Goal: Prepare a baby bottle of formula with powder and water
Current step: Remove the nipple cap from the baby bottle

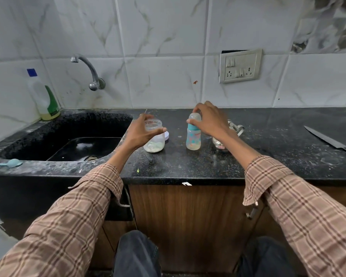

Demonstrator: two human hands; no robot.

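A baby bottle (193, 137) with a teal collar and a clear cap stands upright on the black counter (188, 164). My right hand (209, 119) is closed around its cap and collar. To its left stands a clear plastic jar (155, 141) with white powder at the bottom and no lid on it. My left hand (141, 131) wraps around the jar's upper part. A white lid (166, 135) lies just behind the jar. A light blue scoop (11, 163) lies on the counter's front edge by the sink.
A black sink (68, 136) with a wall tap (88, 70) is at the left, a dish soap bottle (45, 98) in the corner. A glass jar with a clasp (226, 139) stands behind my right wrist. A knife (330, 139) lies at the far right.
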